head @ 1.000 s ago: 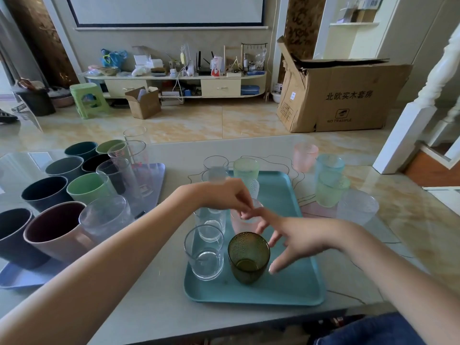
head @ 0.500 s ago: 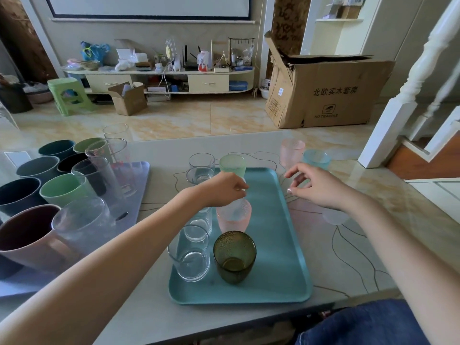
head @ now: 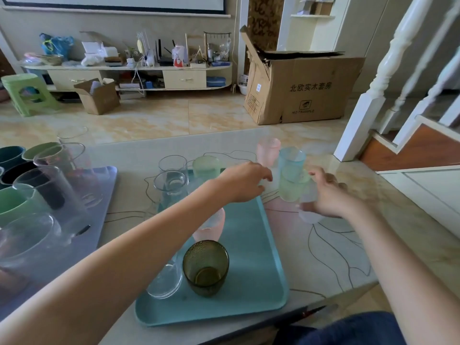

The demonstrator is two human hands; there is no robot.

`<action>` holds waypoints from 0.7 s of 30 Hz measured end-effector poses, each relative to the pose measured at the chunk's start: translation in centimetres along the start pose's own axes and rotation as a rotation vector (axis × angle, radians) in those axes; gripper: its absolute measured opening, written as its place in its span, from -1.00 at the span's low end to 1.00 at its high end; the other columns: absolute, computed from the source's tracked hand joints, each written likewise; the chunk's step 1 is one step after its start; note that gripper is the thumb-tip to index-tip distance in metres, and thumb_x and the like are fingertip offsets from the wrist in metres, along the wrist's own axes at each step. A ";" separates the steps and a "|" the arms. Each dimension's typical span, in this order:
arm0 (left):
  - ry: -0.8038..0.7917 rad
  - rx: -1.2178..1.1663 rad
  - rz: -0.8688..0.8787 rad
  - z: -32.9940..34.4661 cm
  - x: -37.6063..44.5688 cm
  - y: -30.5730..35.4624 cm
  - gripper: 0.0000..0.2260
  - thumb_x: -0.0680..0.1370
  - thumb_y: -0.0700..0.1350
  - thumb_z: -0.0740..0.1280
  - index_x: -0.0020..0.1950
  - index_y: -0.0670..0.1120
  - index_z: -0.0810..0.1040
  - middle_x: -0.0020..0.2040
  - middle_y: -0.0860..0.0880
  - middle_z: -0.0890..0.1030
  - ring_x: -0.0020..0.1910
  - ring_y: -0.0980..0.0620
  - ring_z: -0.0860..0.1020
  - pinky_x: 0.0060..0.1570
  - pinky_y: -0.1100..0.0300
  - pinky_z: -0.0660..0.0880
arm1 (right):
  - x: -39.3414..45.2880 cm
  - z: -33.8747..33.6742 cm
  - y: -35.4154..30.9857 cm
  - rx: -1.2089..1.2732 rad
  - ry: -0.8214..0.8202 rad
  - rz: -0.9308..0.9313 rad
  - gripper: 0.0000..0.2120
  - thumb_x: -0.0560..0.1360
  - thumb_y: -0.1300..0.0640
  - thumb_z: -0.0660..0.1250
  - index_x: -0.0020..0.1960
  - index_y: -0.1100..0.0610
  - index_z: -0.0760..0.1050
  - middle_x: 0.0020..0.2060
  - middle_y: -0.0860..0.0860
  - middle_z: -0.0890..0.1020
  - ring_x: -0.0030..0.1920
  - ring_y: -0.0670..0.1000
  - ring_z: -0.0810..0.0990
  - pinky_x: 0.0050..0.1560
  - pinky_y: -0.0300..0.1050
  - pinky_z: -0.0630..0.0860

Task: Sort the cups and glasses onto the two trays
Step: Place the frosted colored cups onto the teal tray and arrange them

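Tabletop [head: 323,245]: clear cup [head: 308,210] under right fingers [head: 321,175]

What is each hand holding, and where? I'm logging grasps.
Right hand wraps the side wall of the frosted clear cup. Left hand holds nothing visible, reaching toward the loose cups.

Teal tray [head: 251,250] at near edge of surface [head: 336,247]: dark green glass [head: 205,268], clear glasses [head: 171,181], pink glass [head: 211,226] upright. Lavender tray [head: 104,195] at left edge, crowded with mugs [head: 15,206]. Blue cup [head: 291,160], green cup [head: 290,189], pink cup [head: 267,149] upright off-tray, right side.
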State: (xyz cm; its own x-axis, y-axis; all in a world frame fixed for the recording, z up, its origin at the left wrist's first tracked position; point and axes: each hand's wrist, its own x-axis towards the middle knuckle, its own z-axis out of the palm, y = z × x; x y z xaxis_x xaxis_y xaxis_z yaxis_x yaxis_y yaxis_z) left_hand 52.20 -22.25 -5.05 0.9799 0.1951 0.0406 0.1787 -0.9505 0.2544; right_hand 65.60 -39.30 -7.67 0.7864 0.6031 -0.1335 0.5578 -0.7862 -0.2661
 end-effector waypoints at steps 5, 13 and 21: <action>-0.013 0.141 0.146 2.9 4.5 3.1 -0.59 0.51 -0.14 0.27 0.37 0.01 0.37 0.34 0.01 0.46 0.34 -0.02 0.36 0.26 0.05 0.30 | 0.2 0.6 1.5 0.192 -0.037 0.030 -0.12 0.33 -0.05 0.48 0.44 0.07 0.02 0.32 0.24 0.31 0.28 0.23 0.38 0.27 0.04 0.35; 0.078 0.262 0.083 4.1 6.2 2.4 -0.73 0.51 -0.33 0.15 0.05 -0.05 0.53 0.05 -0.08 0.56 -0.09 -0.04 0.41 -0.09 0.22 0.20 | 0.3 0.6 0.9 0.179 -0.036 0.009 -0.24 0.31 0.00 0.50 0.36 0.06 0.16 0.27 0.17 0.35 0.18 0.18 0.46 0.08 -0.03 0.41; 0.264 0.147 -0.061 -0.4 4.4 -4.6 -0.84 0.53 -0.24 0.21 -0.09 -0.07 0.57 -0.03 -0.03 0.61 -0.14 -0.01 0.42 -0.07 0.21 0.17 | -0.9 -0.1 -1.3 0.096 -0.029 -0.049 -0.30 0.25 -0.10 0.46 0.28 -0.02 0.23 0.08 -0.04 0.38 -0.01 0.04 0.43 -0.05 -0.05 0.44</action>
State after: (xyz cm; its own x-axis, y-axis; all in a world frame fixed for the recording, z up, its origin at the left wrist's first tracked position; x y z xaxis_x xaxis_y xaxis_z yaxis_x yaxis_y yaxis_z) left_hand 55.68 -16.97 -5.68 0.9138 0.2908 0.2836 0.2664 -0.9561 0.1222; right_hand 64.18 -38.81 -7.09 0.7500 0.6454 -0.1449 0.5665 -0.7399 -0.3628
